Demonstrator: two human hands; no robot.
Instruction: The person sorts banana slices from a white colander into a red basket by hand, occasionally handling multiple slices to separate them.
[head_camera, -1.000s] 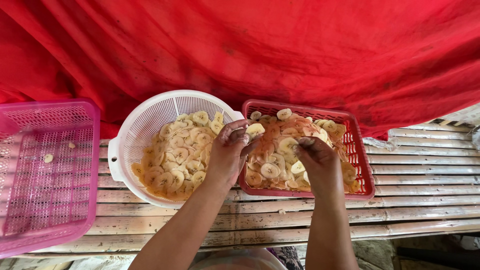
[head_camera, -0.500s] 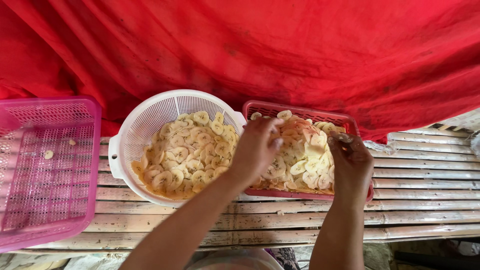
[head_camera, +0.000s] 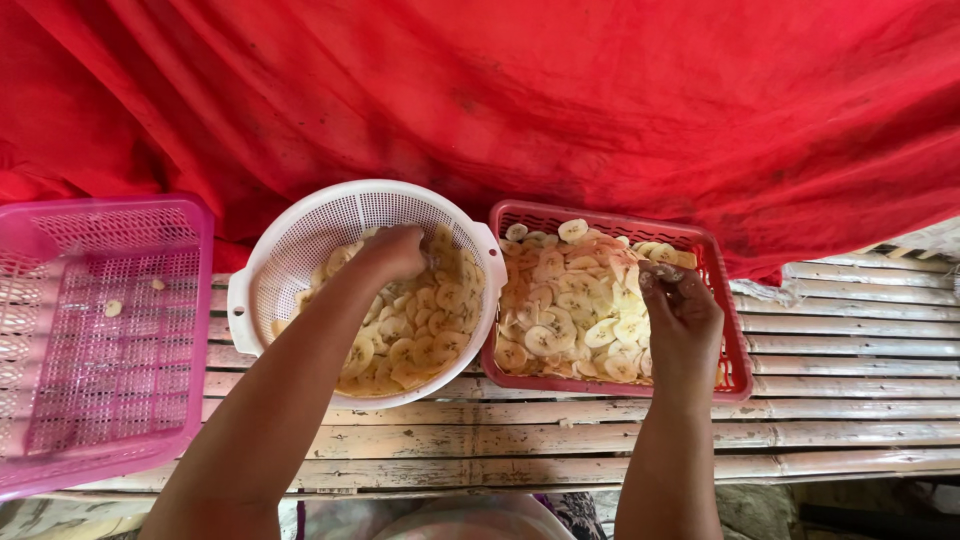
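Two containers hold banana slices: the white colander and, touching its right rim, the red basket. Both sit on the slatted bench.

Left hand: down inside the colander, fingers curled into the slices at the far side of the heap. Whether it actually clutches any I cannot tell; the knuckles cover the fingertips.

Right hand: over the near right corner of the red basket, to the right of the colander, fingers pinched narrow on what looks like one small slice or peel scrap. Too blurred to confirm.

Progress, as a judgement: the colander is roughly half full, and the red basket is heaped with slices across its whole floor. The pink basket, left of the colander, holds only a couple of stray bits. Much handling appears left.

Hidden or unclear: the pink basket is cut off at the left edge; red cloth behind the colander blocks everything beyond.
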